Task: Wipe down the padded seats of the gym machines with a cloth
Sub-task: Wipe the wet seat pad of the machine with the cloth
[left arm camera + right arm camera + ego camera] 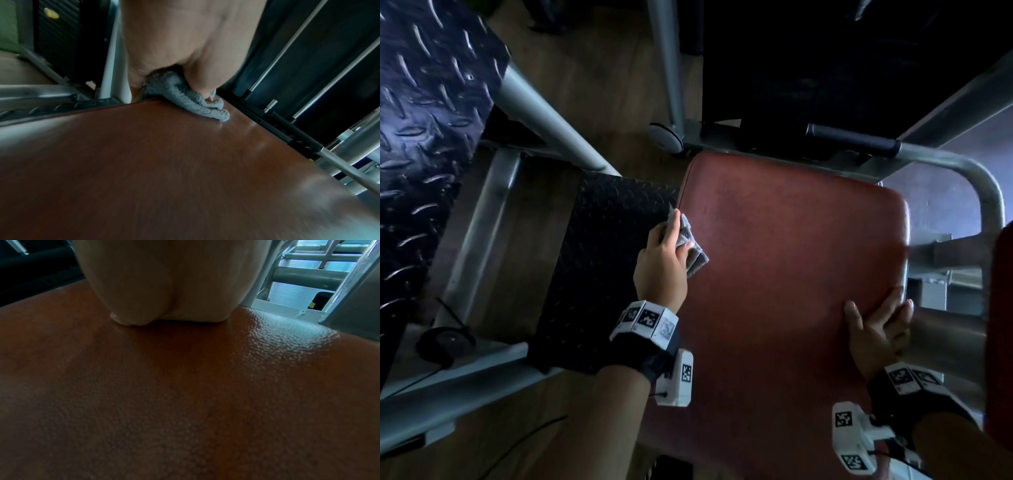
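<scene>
A red padded seat (791,260) fills the middle of the head view. My left hand (662,260) grips a crumpled grey cloth (690,245) and holds it down on the seat's left edge. In the left wrist view the cloth (197,102) is bunched under the palm against the seat (164,162). My right hand (876,325) lies flat on the seat's near right corner, fingers stretched toward the right edge. The right wrist view shows the palm (164,288) pressed on the textured red pad (185,394).
Grey steel frame tubes (544,113) surround the seat. A black diamond-plate step (599,260) lies left of it and a larger plate (424,120) at far left. A black-gripped handle (852,138) sits behind the seat. A second red pad (1001,325) shows at the right edge.
</scene>
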